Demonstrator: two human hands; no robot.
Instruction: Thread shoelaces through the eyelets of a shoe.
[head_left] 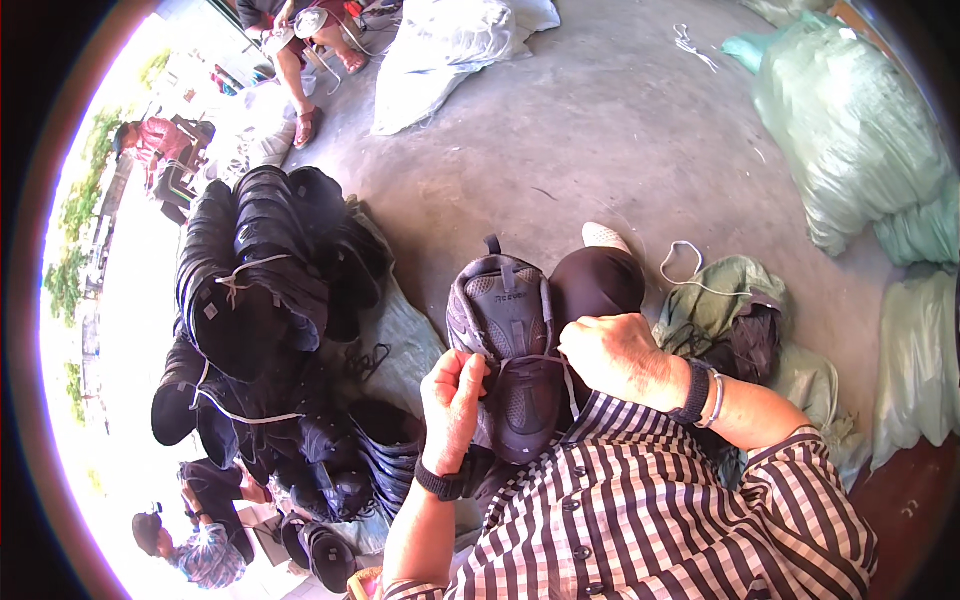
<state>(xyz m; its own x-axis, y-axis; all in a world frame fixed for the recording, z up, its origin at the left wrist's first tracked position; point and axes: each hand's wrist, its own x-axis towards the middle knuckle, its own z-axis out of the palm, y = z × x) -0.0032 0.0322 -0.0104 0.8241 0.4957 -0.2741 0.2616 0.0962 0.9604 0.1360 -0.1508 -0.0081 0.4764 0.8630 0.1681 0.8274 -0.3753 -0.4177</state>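
Observation:
A dark grey and black shoe rests in my lap with its toe toward me. Its tongue and heel loop point away from me. A thin lace runs across the shoe below the tongue, between my two hands. At the shoe's left edge, my left hand is closed in a pinch on the lace. My right hand is closed on the lace at the right edge, fingers curled and partly hidden. A pale strand hangs below it, along the shoe's side.
Left of me stand stacks of black shoe uppers, tied with white cord. An open green sack with dark pieces lies to my right. Large pale green sacks stand far right, a white sack ahead. Other people sit at the far left and lower left.

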